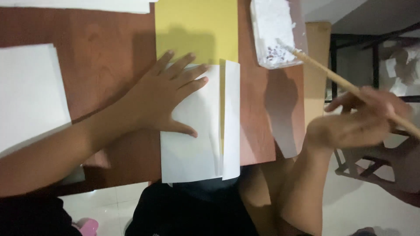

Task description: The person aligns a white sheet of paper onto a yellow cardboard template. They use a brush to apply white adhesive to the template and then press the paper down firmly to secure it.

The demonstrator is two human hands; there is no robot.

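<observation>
Two hands were at work: the left hand [168,98] lay spread flat on the white sheet [192,148], pinning it to the table [100,61] over yellow paper [197,26], while the right hand [356,122] gripped a wooden brush [337,78], its tip at the white tray [273,30]

Left hand [168,98] lies flat, fingers spread, on a white sheet [192,135] that rests on the brown table [105,52], its fingertips reaching onto a yellow sheet [197,26] beyond; a narrow white strip [231,122] lies just beside the white sheet on the right. Right hand [358,120], off the table edge, has its grip closed on a thin wooden stick [337,78] whose tip meets a white tray [275,30]. A further white paper [30,96] lies at far left.
</observation>
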